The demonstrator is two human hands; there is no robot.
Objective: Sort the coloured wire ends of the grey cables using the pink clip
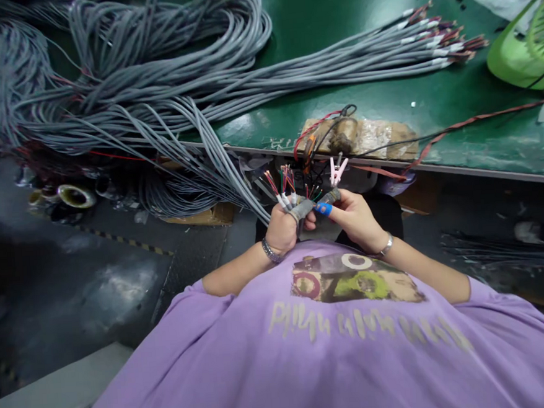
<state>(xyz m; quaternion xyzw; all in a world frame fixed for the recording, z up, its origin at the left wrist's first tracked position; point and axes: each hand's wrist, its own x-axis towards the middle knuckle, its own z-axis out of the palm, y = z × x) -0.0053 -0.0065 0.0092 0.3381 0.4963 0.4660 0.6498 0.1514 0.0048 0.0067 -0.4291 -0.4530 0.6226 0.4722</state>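
My left hand (283, 228) is closed around several grey cables (237, 178), whose white-banded ends with red and other coloured wires stick up above the fingers. Grey wrapping covers the thumb of that hand. Just to the right, my right hand (354, 217) has its fingers pinched close to the left one, near thin dark, red and green wires (315, 193). Blue tape is on one fingertip and grey wrapping on another. What the right fingers pinch is too small to make out. A pink clip (338, 172) stands right above the right hand.
A big pile of grey cables (151, 75) lies on the green table (355, 5), its stripped ends toward the right. A taped cardboard block (370, 138) sits at the table edge. A green basket (522, 56) is far right.
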